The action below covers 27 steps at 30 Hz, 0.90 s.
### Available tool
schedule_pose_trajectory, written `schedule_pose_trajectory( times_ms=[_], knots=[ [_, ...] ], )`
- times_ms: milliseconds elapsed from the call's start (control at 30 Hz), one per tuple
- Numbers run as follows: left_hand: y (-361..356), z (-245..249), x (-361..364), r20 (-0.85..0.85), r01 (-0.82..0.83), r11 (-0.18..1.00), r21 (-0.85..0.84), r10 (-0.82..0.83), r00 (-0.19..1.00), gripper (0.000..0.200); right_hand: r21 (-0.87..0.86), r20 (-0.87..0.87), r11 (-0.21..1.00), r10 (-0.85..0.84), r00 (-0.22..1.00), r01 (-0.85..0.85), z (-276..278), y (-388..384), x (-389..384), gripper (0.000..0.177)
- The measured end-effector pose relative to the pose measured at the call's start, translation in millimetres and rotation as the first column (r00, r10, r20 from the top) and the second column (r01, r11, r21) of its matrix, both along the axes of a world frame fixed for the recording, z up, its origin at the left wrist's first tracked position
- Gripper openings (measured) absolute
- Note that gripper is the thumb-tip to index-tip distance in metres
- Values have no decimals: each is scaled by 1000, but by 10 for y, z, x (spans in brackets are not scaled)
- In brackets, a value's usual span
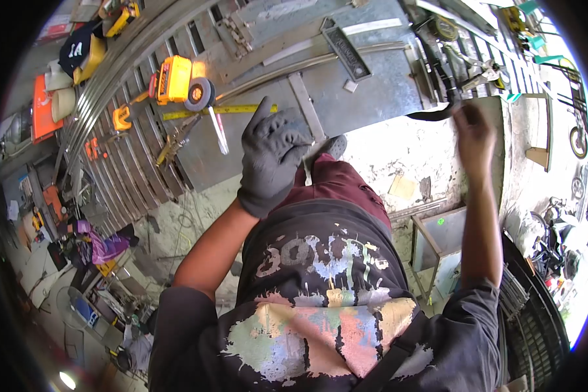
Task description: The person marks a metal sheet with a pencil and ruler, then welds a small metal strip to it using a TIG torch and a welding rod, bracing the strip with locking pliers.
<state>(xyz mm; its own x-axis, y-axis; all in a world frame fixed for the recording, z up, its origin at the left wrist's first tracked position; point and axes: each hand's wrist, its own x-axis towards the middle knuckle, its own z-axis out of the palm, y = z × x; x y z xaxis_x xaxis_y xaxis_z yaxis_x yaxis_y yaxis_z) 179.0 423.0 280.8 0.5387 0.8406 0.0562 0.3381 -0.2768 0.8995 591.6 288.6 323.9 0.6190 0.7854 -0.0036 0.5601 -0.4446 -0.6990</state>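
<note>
The gloved left hand (274,153) shows at the near edge of the grey metal plate (385,91), its index finger stretched apart from the other, bent fingers. The narrow metal bar (305,108) lies on the plate, just beside that glove. Off the plate's near right corner is the bare right hand (475,138) (blurred, so I cannot tell how its fingers stand), next to a dark curved piece (432,115). The grinder (175,80) rests left of the plate.
</note>
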Motion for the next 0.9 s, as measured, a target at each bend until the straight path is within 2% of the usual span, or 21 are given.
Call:
schedule_pose_trajectory(
  times_ms=[33, 67, 133, 167, 233, 300, 400, 467, 533, 600, 700, 800, 867, 900],
  knots=[
    [11, 406, 63, 59, 0, 997, 81, -5, 998, 32, 30, -301, 1000, 9, 954, 0, 144, -83, -370, 24],
    [15, 739, 98, 119, -4, 987, 163, -16, 993, 35, -39, -395, 999, 19, 919, -37, 397, -130, -734, 22],
    [55, 1113, 18, 55, 71, 868, 491, -112, 992, 27, 60, -644, 988, 147, 751, -142, 866, -190, -1319, 22],
    [60, 1285, -33, 14, 105, 766, 635, -147, 989, 23, 156, -663, 970, 242, 709, -185, 1070, -196, -1545, 22],
    [-91, 1680, -166, -88, 154, 648, 746, -134, 987, 28, 281, -683, 922, 387, 619, -267, 1385, -229, -1831, 24],
    [-65, 1668, -311, -72, 96, 263, 960, -100, 992, 29, 336, -715, 894, 447, 538, -296, 1590, -275, -2021, 28],
    [-139, 1781, -408, -89, 119, 162, 980, -180, 980, 28, 496, -594, 799, 598, 537, -341, 1686, -311, -2205, 27],
    [-146, 1874, -464, -132, 161, 101, 982, -249, 959, 30, 505, -547, 801, 585, 598, -322, 1750, -344, -2322, 22],
    [-143, 1831, -541, -190, 198, 13, 980, -230, 954, 31, 511, -528, 806, 568, 631, -299, 1802, -377, -2413, 18],
    [-146, 1815, -561, -167, 171, -7, 985, -244, 955, 29, 508, -548, 817, 550, 630, -272, 1836, -421, -2478, 14],
    [-159, 1737, -569, -104, 106, -5, 994, -254, 962, 27, 573, -358, 764, 559, 748, -296, 1828, -459, -2559, 14],
    [-156, 1681, -583, -6, 23, 62, 998, -262, 965, 25, 590, -207, 751, 494, 844, -296, 1843, -503, -2640, 17],
    [-204, 1803, -580, 5, 55, 220, 974, -263, 965, 25, 604, -71, 738, 426, 902, -301, 1862, -520, -2675, 20],
    [-257, 1920, -567, -6, 103, 354, 929, -264, 965, 25, 610, -1, 730, 389, 921, -308, 1864, -526, -2679, 21]
  ],
)
